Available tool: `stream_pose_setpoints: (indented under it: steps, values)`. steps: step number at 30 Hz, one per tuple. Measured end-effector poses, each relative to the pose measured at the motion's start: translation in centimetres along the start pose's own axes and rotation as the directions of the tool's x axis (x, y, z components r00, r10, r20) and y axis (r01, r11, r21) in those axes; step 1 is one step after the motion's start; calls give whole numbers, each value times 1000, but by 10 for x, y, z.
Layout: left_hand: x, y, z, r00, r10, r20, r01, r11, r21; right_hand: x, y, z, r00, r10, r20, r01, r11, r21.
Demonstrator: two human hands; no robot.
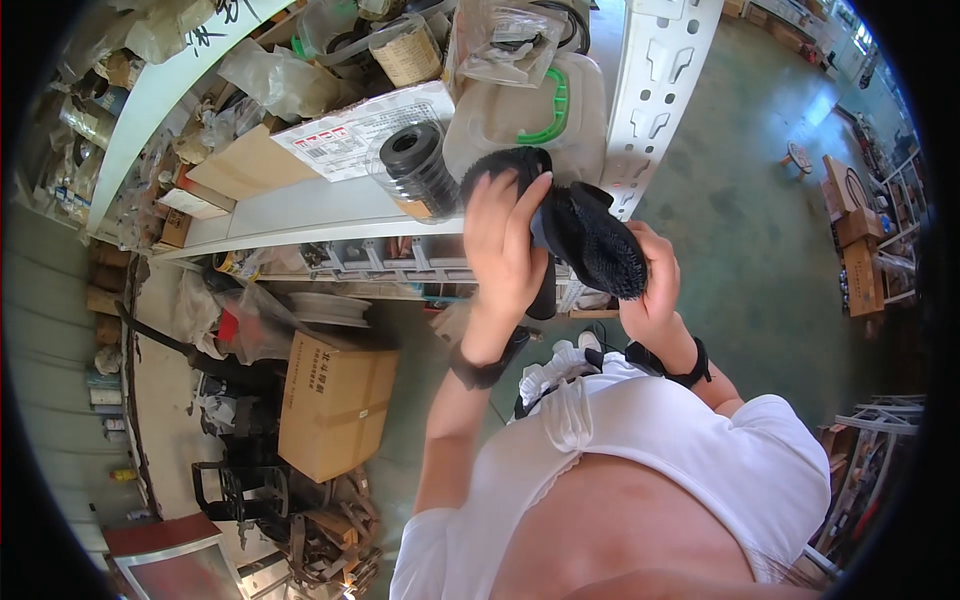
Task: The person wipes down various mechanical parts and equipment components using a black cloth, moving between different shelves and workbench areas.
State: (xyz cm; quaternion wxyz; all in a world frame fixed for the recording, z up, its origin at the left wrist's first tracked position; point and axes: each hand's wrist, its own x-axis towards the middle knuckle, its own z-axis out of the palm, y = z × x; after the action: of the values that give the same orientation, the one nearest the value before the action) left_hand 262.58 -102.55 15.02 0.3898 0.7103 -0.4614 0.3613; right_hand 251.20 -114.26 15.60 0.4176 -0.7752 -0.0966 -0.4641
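Note:
A black item of textured, mesh-like fabric (pixel 600 245) is held between my two hands at the front edge of a shelf. My left hand (pixel 500 240) has its fingers bent over the upper left part of the item, and my right hand (pixel 652 285) grips its lower right end. Just behind my hands, a translucent lidded plastic box (pixel 585 120) with a green handle (pixel 548 128) sits on the shelf. To its left stands a black cylinder (pixel 408 150) in clear plastic wrapping.
The white shelf (pixel 230 230) holds cartons (pixel 350 135) and bags (pixel 280 75), beside a perforated white post (pixel 650 100). A large cardboard box (pixel 335 405) stands on the floor below left. At the right are floor (pixel 750 250), stacked boxes (pixel 850 240) and racks (pixel 890 420).

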Motion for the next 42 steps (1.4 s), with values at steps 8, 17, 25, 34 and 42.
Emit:
stream_pose_setpoints:
  steps: [8,17,25,34,42]
  values:
    - [2,5,-11,993,-96,68,74,959,273,1,1,-3,999,-37,27,38,998,-52]
    - [-61,5,20,996,-86,19,84,994,75,-6,8,-6,992,74,101,-71,997,-30]
    - [-76,-1,23,980,-192,-56,194,980,33,-6,15,-4,966,37,257,-31,999,-29]
    - [-17,16,2,987,-150,-58,159,963,217,0,20,-5,994,9,107,-20,995,101]
    - [34,34,-1,983,-65,172,38,986,160,1,17,-18,999,-7,-37,10,995,96]
